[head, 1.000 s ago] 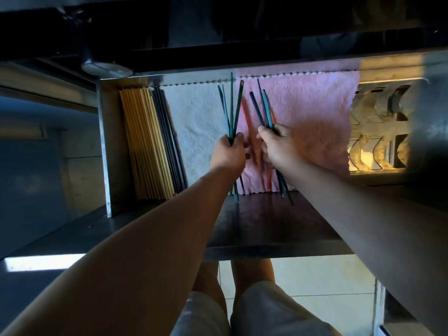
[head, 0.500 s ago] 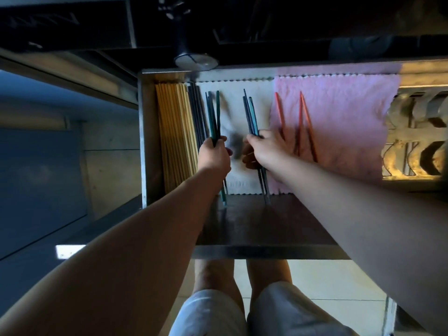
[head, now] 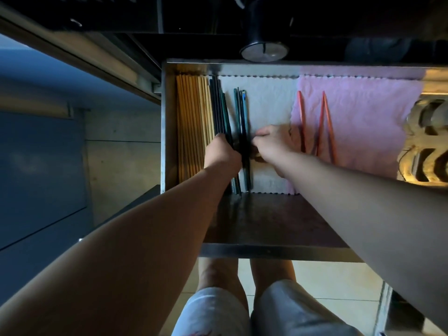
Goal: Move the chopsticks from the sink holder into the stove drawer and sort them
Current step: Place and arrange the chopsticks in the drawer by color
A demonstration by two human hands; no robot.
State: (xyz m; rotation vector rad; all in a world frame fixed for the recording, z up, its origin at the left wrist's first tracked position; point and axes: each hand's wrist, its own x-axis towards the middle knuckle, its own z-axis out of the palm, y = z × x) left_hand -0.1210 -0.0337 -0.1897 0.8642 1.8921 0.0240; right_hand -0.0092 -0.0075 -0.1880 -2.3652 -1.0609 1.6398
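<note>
The green chopsticks [head: 226,117] have been moved left against the dark chopsticks [head: 215,105] by the left hand [head: 221,155]; the blue chopsticks [head: 244,112] were brought beside them.

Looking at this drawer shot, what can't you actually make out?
Head view only:
- Left hand fingers: hidden behind its own back, so its hold on the dark chopsticks is unclear.
- Right hand fingertips: lost in shadow at the teal chopsticks.
- Teal chopstick count: bunched, dim.
- Drawer right end: cut off by the frame edge.
</note>
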